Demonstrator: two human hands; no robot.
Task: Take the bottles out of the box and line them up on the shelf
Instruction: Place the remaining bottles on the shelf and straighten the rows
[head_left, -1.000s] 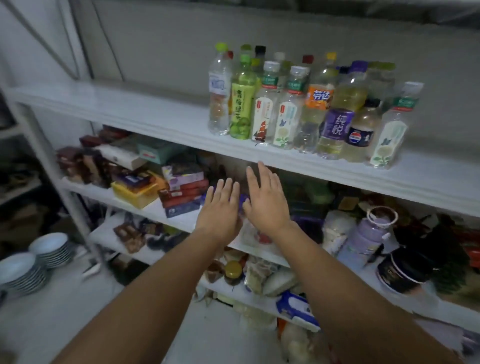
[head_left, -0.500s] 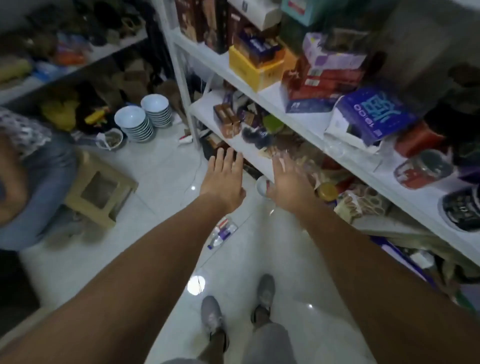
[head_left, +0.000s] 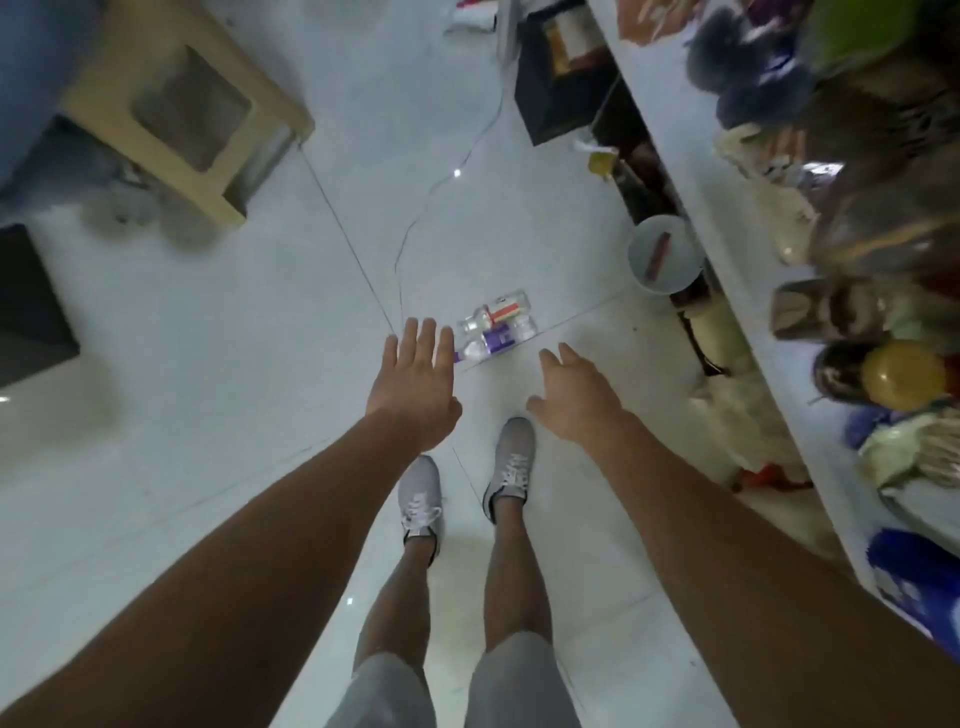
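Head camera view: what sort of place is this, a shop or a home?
Likely a small shop's stockroom or a home pantry: a white shelf crammed with packaged goods, drink bottles in a clear box on the tiled floor, and a low stool.

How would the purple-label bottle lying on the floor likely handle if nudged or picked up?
The purple-label bottle lies on its side, so a nudge would probably roll it, unless the orange-label bottle blocks it. It looks like clear plastic: likely smooth, hardly fragile. Weight unclear.
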